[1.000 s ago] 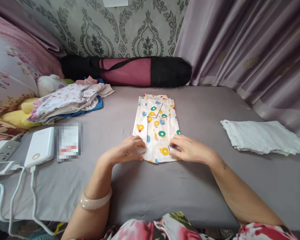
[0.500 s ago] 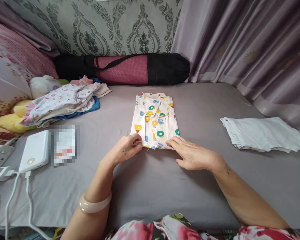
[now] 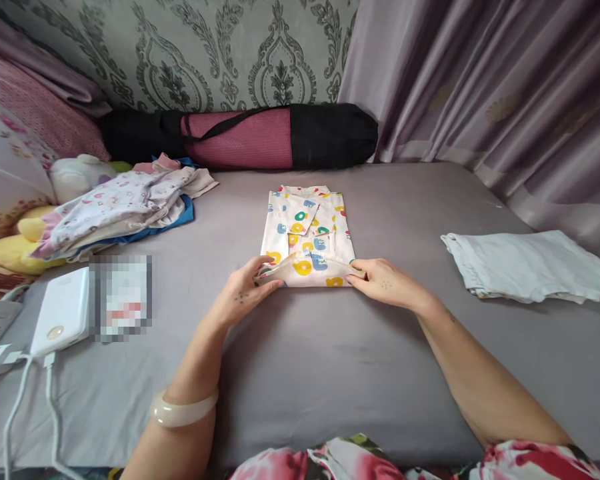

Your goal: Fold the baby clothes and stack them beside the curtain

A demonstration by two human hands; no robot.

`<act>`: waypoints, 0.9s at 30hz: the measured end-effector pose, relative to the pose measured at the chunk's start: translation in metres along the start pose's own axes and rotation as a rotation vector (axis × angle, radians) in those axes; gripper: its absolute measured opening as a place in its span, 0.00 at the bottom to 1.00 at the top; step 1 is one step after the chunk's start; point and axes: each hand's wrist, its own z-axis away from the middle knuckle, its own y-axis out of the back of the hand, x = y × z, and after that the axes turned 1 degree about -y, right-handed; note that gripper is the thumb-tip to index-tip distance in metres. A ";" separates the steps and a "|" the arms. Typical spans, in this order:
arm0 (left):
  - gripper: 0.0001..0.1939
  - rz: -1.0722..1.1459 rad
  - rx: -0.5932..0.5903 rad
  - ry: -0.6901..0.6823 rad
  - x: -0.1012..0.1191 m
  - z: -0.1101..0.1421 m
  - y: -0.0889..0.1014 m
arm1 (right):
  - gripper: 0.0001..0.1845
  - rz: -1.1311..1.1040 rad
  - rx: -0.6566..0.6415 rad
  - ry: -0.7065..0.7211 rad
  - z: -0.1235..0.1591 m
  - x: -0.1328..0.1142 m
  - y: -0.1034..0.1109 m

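A white shirt (image 3: 307, 227) with yellow, blue and green duck-like prints lies flat in front of me, its sides and sleeves folded in and its collar pointing away. The hem end is turned up over the front, making a straight fold near me. My left hand (image 3: 250, 287) pinches the left corner of this fold between thumb and fingers. At the right corner, my right hand (image 3: 380, 280) grips the cloth the same way. A pale bangle (image 3: 185, 410) circles my left forearm.
Grey sheet (image 3: 330, 373) covers the surface. Folded white clothes (image 3: 530, 267) lie right; a clothes pile (image 3: 125, 207) and plush toys lie left. Nearer left are a white power bank (image 3: 63, 310), a blurred packet (image 3: 125, 297) and cables. A black and pink rolled bag (image 3: 240, 137) lies along the wall.
The shirt's lower hem has been turned up and away from me onto its front. Both hands moved slightly forward with it, and the right hand has regripped the corner.
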 end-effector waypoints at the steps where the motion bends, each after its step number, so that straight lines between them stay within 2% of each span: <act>1: 0.27 0.026 -0.007 0.006 -0.002 0.000 0.002 | 0.16 -0.015 0.007 -0.010 -0.001 0.001 0.000; 5: 0.26 0.151 -0.033 0.041 -0.009 -0.003 0.008 | 0.17 -0.029 0.051 -0.026 -0.003 0.005 -0.001; 9: 0.22 0.172 0.037 0.040 -0.014 -0.010 0.001 | 0.16 0.000 0.080 -0.054 -0.005 0.008 0.000; 14: 0.18 0.003 0.134 0.050 -0.014 -0.018 -0.007 | 0.14 0.077 0.094 -0.117 -0.006 0.010 0.000; 22: 0.20 -0.235 0.169 -0.001 -0.025 -0.021 -0.015 | 0.13 0.217 0.085 -0.246 -0.006 0.008 -0.001; 25: 0.20 -0.316 0.253 -0.065 -0.029 -0.021 -0.018 | 0.13 0.297 0.118 -0.264 -0.004 0.005 -0.003; 27: 0.20 -0.389 0.310 -0.151 -0.026 -0.020 -0.020 | 0.15 0.354 0.201 -0.254 -0.003 -0.002 -0.007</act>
